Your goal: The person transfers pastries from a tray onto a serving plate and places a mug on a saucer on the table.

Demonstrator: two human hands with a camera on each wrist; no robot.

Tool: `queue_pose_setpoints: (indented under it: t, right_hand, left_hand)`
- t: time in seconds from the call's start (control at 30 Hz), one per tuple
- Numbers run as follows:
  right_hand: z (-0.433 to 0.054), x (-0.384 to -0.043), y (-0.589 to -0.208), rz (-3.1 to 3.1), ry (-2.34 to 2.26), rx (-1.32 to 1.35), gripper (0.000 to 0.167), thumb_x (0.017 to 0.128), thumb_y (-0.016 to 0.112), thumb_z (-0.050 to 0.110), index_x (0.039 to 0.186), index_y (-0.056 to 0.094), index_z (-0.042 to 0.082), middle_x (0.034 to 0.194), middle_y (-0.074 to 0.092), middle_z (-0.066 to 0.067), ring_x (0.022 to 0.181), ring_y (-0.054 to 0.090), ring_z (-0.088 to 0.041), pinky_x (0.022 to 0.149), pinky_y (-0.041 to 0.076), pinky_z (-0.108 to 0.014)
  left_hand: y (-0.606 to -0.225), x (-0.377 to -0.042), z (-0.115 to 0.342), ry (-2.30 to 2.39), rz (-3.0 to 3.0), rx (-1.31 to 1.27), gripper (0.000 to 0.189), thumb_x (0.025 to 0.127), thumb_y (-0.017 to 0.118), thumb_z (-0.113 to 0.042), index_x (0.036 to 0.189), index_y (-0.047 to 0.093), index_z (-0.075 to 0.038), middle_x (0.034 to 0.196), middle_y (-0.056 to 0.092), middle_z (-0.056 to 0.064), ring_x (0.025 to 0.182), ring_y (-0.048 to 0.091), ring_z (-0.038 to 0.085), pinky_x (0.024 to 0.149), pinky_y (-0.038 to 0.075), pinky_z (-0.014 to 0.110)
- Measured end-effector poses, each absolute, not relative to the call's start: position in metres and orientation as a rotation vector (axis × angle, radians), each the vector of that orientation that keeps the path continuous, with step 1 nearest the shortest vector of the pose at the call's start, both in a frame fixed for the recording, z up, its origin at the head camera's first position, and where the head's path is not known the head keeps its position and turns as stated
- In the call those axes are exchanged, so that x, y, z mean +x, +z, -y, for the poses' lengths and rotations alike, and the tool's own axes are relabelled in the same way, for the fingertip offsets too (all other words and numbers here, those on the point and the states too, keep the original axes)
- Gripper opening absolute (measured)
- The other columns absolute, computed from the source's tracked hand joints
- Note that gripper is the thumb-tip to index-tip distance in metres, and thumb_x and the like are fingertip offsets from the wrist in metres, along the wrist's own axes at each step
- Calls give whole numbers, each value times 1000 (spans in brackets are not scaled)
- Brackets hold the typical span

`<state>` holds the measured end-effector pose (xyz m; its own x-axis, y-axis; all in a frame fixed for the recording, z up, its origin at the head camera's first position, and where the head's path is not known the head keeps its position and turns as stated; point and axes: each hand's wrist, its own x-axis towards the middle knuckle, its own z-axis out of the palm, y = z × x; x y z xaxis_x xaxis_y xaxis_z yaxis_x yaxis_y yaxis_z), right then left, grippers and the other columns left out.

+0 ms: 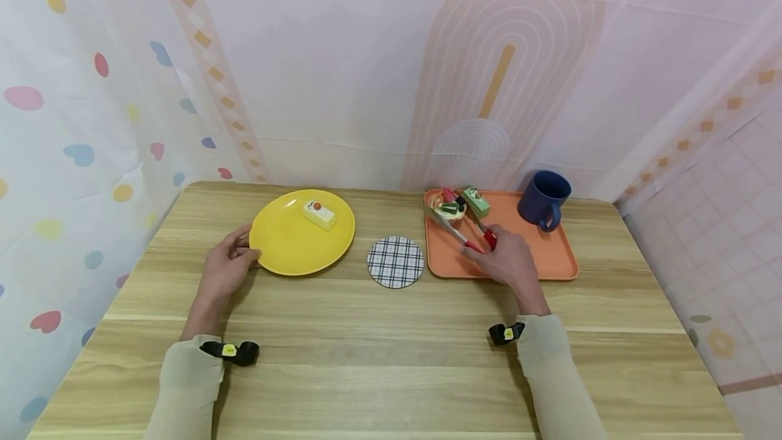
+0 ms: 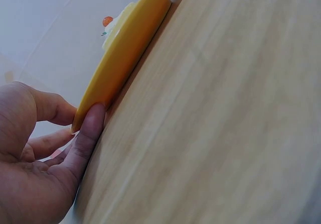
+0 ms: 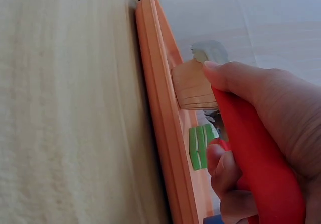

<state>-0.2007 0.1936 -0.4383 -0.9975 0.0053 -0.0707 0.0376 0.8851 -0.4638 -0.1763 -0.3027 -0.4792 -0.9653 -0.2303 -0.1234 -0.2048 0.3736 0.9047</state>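
Note:
My left hand (image 1: 227, 265) pinches the near-left rim of a yellow plate (image 1: 284, 243), thumb and fingers on either side of its edge in the left wrist view. A small yellow-and-white toy cake (image 1: 321, 217) with an orange ball on top sits on that plate. At the right, my right hand (image 1: 512, 260) grips tongs (image 3: 256, 158) by their red handles. The tongs' metal arms are spread to either side of a fruit-topped toy cupcake (image 1: 449, 209) on an orange tray (image 1: 552, 253). A green toy cake slice (image 1: 476, 202) lies just right of the tongs' tips.
A dark blue mug (image 1: 539, 197) stands at the tray's back right corner, handle toward me. Between plate and tray lies a round checked coaster (image 1: 395, 262) on the wooden table (image 1: 366, 365). A patterned cloth (image 1: 342, 73) hangs behind the table.

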Motion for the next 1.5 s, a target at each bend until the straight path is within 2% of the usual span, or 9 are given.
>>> queue_pose_setpoints:
  t: [0.37, 0.47, 0.7, 1.0, 1.3, 1.5]
  right_hand:
    - [-194, -203, -444, -2992, -758, 10, 59, 86, 76, 55, 116, 64, 6, 74, 51, -6, 64, 49, -22, 51, 32, -28]
    - [-195, -203, -445, -2982, -779, 14, 59, 86, 76, 54, 118, 63, 6, 75, 53, -7, 65, 50, -23, 51, 33, -28]
    - [-197, -204, -446, -2957, -795, 2, 68, 87, 76, 53, 135, 60, 7, 93, 63, -13, 80, 55, -27, 57, 38, -28]
    - [-199, -204, -446, -2950, -827, -21, 62, 88, 77, 52, 130, 62, 8, 94, 63, -12, 83, 55, -27, 59, 38, -29]
    - [-198, -203, -447, -2948, -858, -21, 63, 88, 76, 51, 133, 63, 9, 98, 65, -11, 87, 56, -27, 62, 40, -29]
    - [-199, -203, -445, -2944, -849, 0, 69, 89, 75, 53, 140, 59, 9, 107, 67, -14, 92, 58, -29, 66, 44, -30]
  left_hand:
    - [-480, -176, 303, -1699, 2585, 400, 62, 103, 56, -11, 161, 34, -9, 141, 51, 20, 90, 56, -8, 75, 58, 12]
    - [-480, -176, 303, -1702, 2584, 399, 62, 103, 56, -11, 161, 34, -9, 141, 51, 20, 90, 56, -8, 75, 58, 12]
    - [-478, -176, 303, -1705, 2579, 389, 62, 103, 55, -10, 161, 34, -8, 141, 51, 20, 90, 56, -7, 75, 58, 12]
    - [-476, -176, 301, -1709, 2591, 408, 62, 103, 55, -12, 161, 33, -10, 143, 50, 21, 92, 56, -5, 76, 58, 12]
    - [-478, -176, 302, -1692, 2621, 437, 62, 104, 54, -14, 162, 31, -12, 144, 50, 20, 93, 55, -3, 76, 58, 12]
    - [-479, -177, 303, -1696, 2616, 445, 62, 104, 55, -14, 162, 32, -12, 144, 50, 20, 92, 56, -3, 76, 58, 12]
